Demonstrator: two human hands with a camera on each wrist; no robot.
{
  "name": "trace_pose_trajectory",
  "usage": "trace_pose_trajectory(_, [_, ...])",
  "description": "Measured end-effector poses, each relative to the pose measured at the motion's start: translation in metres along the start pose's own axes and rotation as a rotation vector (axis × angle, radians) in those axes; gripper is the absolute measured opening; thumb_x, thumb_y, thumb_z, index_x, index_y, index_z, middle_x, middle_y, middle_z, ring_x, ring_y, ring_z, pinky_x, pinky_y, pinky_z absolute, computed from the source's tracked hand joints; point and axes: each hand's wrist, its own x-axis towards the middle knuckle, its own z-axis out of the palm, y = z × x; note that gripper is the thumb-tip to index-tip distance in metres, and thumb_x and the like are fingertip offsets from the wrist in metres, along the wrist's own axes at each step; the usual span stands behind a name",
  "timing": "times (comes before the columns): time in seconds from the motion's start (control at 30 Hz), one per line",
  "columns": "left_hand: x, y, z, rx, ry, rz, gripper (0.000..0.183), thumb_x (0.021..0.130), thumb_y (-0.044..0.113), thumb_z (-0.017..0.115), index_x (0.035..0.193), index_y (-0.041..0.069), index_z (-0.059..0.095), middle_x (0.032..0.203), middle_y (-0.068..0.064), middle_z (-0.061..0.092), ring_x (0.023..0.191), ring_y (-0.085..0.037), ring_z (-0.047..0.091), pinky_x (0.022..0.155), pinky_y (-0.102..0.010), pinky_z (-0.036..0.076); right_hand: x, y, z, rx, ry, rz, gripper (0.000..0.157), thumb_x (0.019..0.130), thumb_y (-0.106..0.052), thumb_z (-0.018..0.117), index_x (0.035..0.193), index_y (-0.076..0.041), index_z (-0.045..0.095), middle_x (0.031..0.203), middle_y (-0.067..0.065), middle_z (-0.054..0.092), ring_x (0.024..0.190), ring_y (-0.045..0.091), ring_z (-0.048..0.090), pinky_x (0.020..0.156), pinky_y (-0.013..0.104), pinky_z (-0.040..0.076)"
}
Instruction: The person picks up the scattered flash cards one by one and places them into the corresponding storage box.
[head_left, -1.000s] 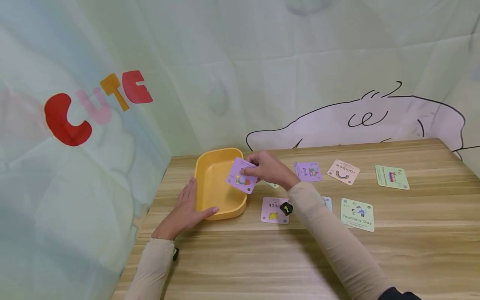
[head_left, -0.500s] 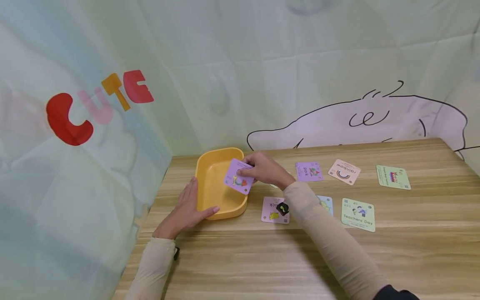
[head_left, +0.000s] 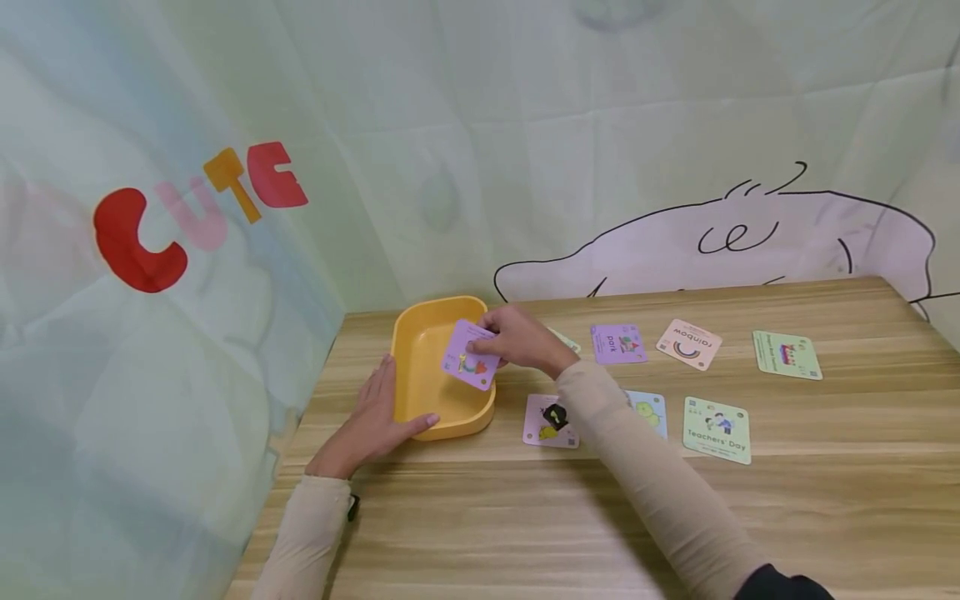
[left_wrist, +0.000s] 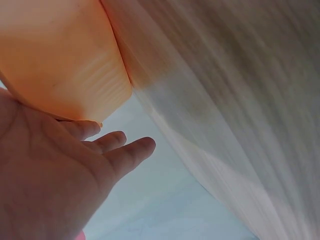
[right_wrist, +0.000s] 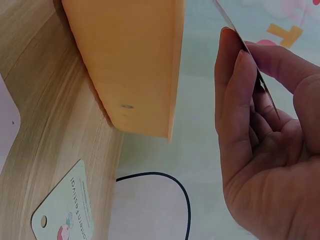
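Note:
My right hand [head_left: 517, 337] pinches a purple picture flashcard [head_left: 467, 357] between thumb and fingers, over the right part of a yellow plastic tray [head_left: 442, 429]. In the right wrist view the flashcard [right_wrist: 260, 75] appears edge-on, raised above the tray's rim. My left hand [head_left: 367, 421] rests against the tray's left side with fingers extended, its thumb at the near edge. The left wrist view shows the fingers fairly straight beside the tray [left_wrist: 60, 65]. A chick card [head_left: 540, 433] lies right of the tray, partly covered by the right wrist's dark device.
Other cards lie on the wooden table [head_left: 487, 517]: park [head_left: 618, 343], rainbow [head_left: 688, 344], a green boat card [head_left: 787, 355], Teachers' Day [head_left: 716, 429], a blue card [head_left: 648, 412] and a Lantern Festival card [right_wrist: 67, 210]. A printed curtain [head_left: 420, 150] hangs behind and left.
My right hand has moved slightly left with the purple flashcard, further over the tray. More of the blue card shows from behind the sleeve. The left hand stays at the tray.

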Motion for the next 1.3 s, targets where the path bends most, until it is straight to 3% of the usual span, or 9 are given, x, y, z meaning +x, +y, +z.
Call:
trace_pose_trajectory(0.57, [0.0, -0.002, 0.003, -0.011, 0.007, 0.02, 0.128, 0.086, 0.072, 0.064, 0.16, -0.001, -0.011, 0.169, -0.02, -0.01, 0.155, -0.043, -0.002, 0.122, -0.062, 0.01, 0.008, 0.001, 0.012, -0.011, 0.002, 0.067, 0.013, 0.094, -0.017, 0.074, 0.095, -0.004, 0.073, 0.087, 0.006, 0.073, 0.072, 0.015, 0.07, 0.067, 0.032, 0.061])
trace_pose_trajectory(1.3, [0.001, 0.0, 0.001, -0.02, -0.007, 0.001, 0.129, 0.086, 0.072, 0.064, 0.16, 0.0, -0.014, 0.169, -0.019, -0.012, 0.155, -0.043, -0.003, 0.122, -0.063, 0.012, 0.019, 0.007, 0.023, -0.075, 0.008, 0.039, 0.014, 0.093, -0.02, 0.075, 0.094, -0.006, 0.072, 0.083, 0.003, 0.071, 0.069, 0.01, 0.065, 0.059, 0.022, 0.053])
